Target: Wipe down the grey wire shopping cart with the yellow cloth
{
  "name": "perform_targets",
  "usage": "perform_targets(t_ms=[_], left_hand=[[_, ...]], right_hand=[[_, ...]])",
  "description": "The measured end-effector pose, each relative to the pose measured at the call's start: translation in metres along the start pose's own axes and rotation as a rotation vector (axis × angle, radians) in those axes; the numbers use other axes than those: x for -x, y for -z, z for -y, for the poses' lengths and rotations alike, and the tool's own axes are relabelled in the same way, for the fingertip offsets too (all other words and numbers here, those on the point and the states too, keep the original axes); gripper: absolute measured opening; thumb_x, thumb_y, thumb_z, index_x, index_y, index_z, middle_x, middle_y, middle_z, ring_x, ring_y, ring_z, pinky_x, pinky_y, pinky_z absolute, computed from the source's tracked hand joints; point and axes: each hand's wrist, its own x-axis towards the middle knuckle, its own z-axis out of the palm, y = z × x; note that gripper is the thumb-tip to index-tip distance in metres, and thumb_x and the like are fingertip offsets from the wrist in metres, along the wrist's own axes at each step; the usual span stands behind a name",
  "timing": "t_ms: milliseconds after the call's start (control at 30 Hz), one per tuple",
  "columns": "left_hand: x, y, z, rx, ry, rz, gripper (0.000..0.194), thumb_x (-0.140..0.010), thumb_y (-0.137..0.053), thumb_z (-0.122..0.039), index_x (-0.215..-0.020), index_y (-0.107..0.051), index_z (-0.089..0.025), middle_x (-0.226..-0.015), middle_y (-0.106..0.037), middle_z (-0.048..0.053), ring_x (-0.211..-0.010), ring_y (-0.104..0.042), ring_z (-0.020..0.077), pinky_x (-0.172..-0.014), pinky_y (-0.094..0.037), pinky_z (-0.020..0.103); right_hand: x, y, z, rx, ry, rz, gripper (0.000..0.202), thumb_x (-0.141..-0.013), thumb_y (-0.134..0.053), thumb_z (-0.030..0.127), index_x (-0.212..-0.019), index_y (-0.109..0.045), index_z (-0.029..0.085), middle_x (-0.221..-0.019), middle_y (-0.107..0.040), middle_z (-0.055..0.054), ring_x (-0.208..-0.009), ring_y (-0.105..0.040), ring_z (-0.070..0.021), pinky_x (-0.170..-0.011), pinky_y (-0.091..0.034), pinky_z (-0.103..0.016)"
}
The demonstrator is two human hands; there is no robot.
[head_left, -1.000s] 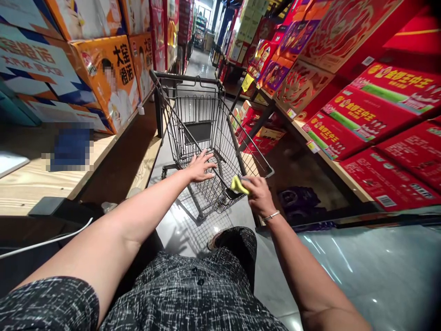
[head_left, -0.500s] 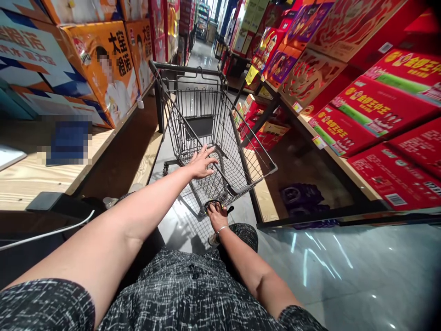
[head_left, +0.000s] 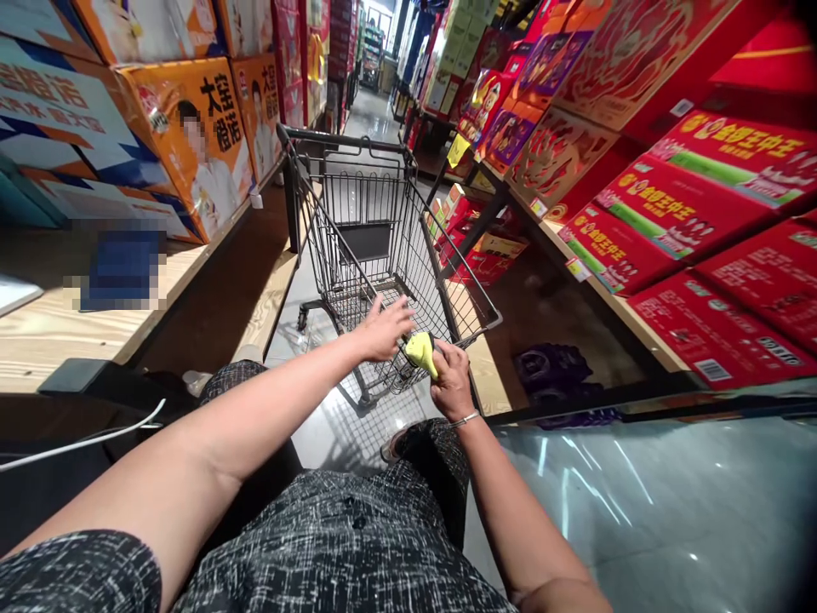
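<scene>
A shopper in a dark speckled shirt [head_left: 351, 536] leans over a black wire shopping cart [head_left: 363, 243] in a store aisle, both hands at the cart's near corner. The right hand [head_left: 453, 379], a bracelet [head_left: 465, 420] at its wrist, is clamped on a yellow cloth [head_left: 421, 352], fingers bunched around its right side while the rest puffs out toward the left hand [head_left: 386, 329]. Half a second earlier the right hand was low below the cart's near edge with the cloth mostly hidden; it has since risen to the corner, and the yellow shows plainly. The left hand has slid a little along the cart's long left edge toward the same corner and is now just beside the cloth, fingers apart and slightly blurred; whether it touches the rim cannot be told. The cart stands in much the same place. Orange drink boxes [head_left: 191, 153] line the back of the wooden shelf [head_left: 70, 340] on the left, a blurred-out blue item [head_left: 124, 266] lying near its front edge; red boxes [head_left: 664, 204] are stacked on the right, above purple packs [head_left: 555, 375] lying low down.
</scene>
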Motion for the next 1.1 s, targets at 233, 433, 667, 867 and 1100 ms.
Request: perform_targets(t_ms=[233,433,667,867,1100], left_hand=[[0.014,-0.020,-0.014,0.165,-0.077,-0.050,0.041,-0.083,-0.068,-0.030,-0.122,-0.066,-0.019,-0.133,-0.063,0.012,-0.149,-0.032,0.0307,-0.122,0.011,0.063],[0.030,-0.013,0.008,0.308,-0.049,-0.100,0.024,-0.095,-0.054,-0.038,-0.100,-0.071,-0.022,-0.126,-0.069,0.009,-0.148,-0.035,0.0291,-0.122,0.010,0.063],[0.056,-0.003,0.038,0.337,0.022,-0.166,0.044,-0.102,-0.034,-0.036,-0.079,-0.069,-0.021,-0.092,-0.075,0.003,-0.139,-0.048,0.0247,-0.125,0.011,0.054],[0.077,0.007,0.063,0.285,0.112,-0.200,0.054,-0.102,-0.030,-0.044,-0.067,-0.065,-0.021,-0.091,-0.075,0.005,-0.134,-0.051,0.0253,-0.127,0.001,0.052],[0.095,0.011,0.082,0.230,0.189,-0.228,0.056,-0.101,-0.033,-0.045,-0.058,-0.061,-0.020,-0.082,-0.069,0.008,-0.147,-0.035,0.0279,-0.125,-0.020,0.048]], right_hand=[[-0.015,-0.010,-0.094,0.106,-0.330,0.008,0.064,-0.062,-0.049,0.004,-0.121,-0.066,0.022,-0.131,-0.057,-0.011,-0.114,-0.041,-0.0286,-0.096,-0.042,-0.047],[-0.014,-0.036,-0.062,0.004,-0.480,-0.210,0.063,-0.066,-0.046,0.009,-0.128,-0.059,0.018,-0.132,-0.048,-0.015,-0.116,-0.039,-0.0299,-0.101,-0.037,-0.053],[0.025,-0.075,0.043,-0.128,-0.067,-0.121,0.027,-0.085,-0.058,0.018,-0.101,-0.071,0.034,-0.121,-0.051,-0.007,-0.126,-0.035,-0.0272,-0.105,-0.039,-0.048],[0.031,-0.117,0.068,-0.124,0.151,0.206,0.021,-0.093,-0.060,0.030,-0.102,-0.075,0.043,-0.116,-0.060,-0.002,-0.122,-0.040,-0.0235,-0.110,-0.034,-0.049],[0.070,-0.165,0.102,-0.064,0.308,0.612,0.035,-0.093,-0.059,0.022,-0.116,-0.070,0.046,-0.134,-0.061,0.006,-0.125,-0.047,-0.0222,-0.106,-0.039,-0.046]])
